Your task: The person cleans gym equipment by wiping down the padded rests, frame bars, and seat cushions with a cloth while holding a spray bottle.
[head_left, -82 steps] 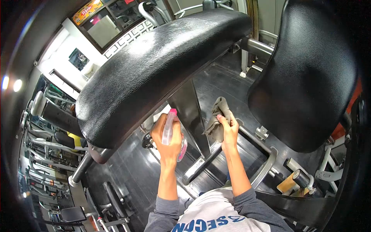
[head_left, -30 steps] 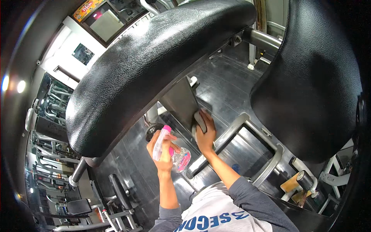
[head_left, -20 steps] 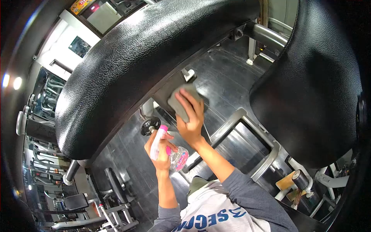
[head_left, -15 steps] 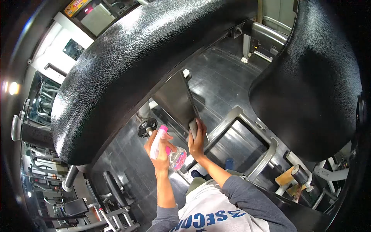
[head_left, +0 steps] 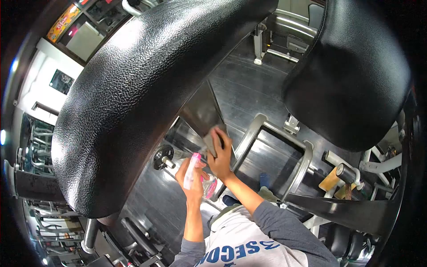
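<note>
My left hand (head_left: 193, 191) is wrapped round a clear spray bottle (head_left: 190, 174) with a pink and white trigger head and a pink label on its body. Just right of it, my right hand (head_left: 221, 161) presses a grey cloth (head_left: 209, 142) against the lower part of a dark, flat machine panel (head_left: 202, 109). The cloth is partly covered by my fingers. A large black padded cushion (head_left: 129, 89) spans the view above and left of both hands.
Another black pad (head_left: 351, 84) stands at the right. Below it runs a silver tubular frame (head_left: 253, 133) near my feet. A weight peg with a black disc (head_left: 160, 158) sits left of the bottle. More gym machines (head_left: 138, 233) line the lower left.
My right hand and the cloth have shifted left and slightly up across the panel. The spray bottle has moved slightly right and down. The whole view has tilted, and the large cushion sits further left.
</note>
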`<state>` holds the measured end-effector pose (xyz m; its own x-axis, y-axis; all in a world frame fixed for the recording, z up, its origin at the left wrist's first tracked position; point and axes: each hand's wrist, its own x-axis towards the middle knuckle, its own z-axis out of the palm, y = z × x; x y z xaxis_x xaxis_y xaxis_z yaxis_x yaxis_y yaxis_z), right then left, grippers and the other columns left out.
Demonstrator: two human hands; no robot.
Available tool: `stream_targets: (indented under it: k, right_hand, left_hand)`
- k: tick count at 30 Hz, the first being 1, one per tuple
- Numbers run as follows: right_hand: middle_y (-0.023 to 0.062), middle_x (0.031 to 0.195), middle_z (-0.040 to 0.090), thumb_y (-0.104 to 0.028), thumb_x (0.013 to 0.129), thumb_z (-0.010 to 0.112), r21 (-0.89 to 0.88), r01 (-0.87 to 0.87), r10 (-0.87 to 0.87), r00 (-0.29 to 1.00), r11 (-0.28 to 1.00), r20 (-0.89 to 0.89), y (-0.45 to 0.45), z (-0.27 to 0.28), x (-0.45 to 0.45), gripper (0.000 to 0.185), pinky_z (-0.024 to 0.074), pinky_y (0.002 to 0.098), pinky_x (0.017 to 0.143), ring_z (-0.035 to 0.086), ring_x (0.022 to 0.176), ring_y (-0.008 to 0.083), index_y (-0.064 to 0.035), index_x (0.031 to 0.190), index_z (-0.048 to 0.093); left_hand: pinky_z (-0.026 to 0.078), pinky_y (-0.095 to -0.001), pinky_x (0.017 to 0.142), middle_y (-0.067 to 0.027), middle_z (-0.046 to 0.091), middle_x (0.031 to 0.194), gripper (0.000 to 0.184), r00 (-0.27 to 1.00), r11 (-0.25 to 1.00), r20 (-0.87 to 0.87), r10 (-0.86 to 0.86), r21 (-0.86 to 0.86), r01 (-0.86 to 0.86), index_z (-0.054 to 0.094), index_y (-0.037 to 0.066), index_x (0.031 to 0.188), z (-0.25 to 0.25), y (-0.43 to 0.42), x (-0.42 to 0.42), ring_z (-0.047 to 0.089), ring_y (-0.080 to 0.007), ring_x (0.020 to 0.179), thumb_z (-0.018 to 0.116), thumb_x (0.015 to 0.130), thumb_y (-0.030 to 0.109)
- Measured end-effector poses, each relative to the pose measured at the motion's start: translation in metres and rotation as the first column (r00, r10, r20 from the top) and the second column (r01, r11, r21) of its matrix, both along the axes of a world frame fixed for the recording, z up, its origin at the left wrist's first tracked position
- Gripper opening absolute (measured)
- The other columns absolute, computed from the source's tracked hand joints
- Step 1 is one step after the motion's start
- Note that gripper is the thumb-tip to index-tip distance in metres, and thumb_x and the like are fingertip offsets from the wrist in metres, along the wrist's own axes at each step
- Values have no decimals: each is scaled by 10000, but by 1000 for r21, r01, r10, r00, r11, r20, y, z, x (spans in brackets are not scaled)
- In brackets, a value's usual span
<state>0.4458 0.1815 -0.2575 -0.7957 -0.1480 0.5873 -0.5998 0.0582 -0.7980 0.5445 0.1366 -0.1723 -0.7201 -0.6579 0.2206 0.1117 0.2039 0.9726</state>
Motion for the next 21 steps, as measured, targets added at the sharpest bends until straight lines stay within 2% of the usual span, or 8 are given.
stream_targets:
  k: [5,6,9,12,15,17,19,21]
  right_hand:
    - [261,1405,423,-37,863,569,122,103,-144,904,987,402,-12,-160,20,611,337,468,1109,429,1290,435,-52,1457,426]
    - [273,1389,439,-31,870,554,162,112,-182,832,980,524,-13,-174,20,596,338,469,1110,431,1292,441,-48,1453,429]
    - [262,1380,478,-7,849,550,124,143,-189,786,982,589,-17,-152,-7,607,338,457,1119,440,1303,430,-51,1444,437]
    - [216,1389,511,33,806,540,-31,124,-98,898,992,428,0,-43,-28,623,339,430,1125,459,1312,391,-52,1419,473]
    - [184,1408,510,59,786,527,-168,105,-74,981,980,181,1,18,-21,626,340,421,1118,466,1313,368,-53,1402,504]
    - [172,1430,493,54,793,531,-178,123,-93,981,976,171,-7,-3,-8,624,338,431,1114,455,1320,367,-57,1406,505]
    - [164,1453,470,53,797,541,-67,149,-137,978,987,157,-16,-55,9,620,332,442,1115,438,1328,374,-53,1406,502]
    - [228,1462,430,41,816,551,84,289,-301,910,953,284,-30,-125,27,621,295,444,1145,382,1375,394,-15,1426,448]
  left_hand:
    - [472,-275,510,-105,633,731,291,997,998,60,-45,43,43,608,-46,847,-15,-7,8,580,-143,483,554,963,216]
    - [472,-275,510,-105,633,731,291,996,997,62,-60,45,57,608,-46,847,-20,-9,9,580,-143,483,554,963,216]
    - [471,-279,506,-104,633,727,299,991,995,91,-100,32,97,611,-46,844,-27,-16,11,581,-144,481,550,967,220]
    - [467,-281,501,-103,628,720,307,990,996,112,-83,46,79,614,-43,828,-32,-19,9,580,-146,473,543,965,222]
    - [464,-282,500,-105,628,729,281,983,991,134,-126,52,120,615,-40,824,-47,-25,13,579,-152,471,539,955,197]
    - [458,-286,497,-110,626,720,276,983,993,139,-118,-8,120,617,-38,824,-48,-25,14,580,-156,469,536,949,195]
    - [453,-288,494,-108,623,714,281,981,993,153,-116,-5,118,619,-38,826,-52,-28,17,580,-156,469,534,949,200]
    - [448,-291,491,-106,620,707,286,981,994,163,-109,-7,112,620,-38,827,-54,-34,20,581,-157,469,532,950,205]
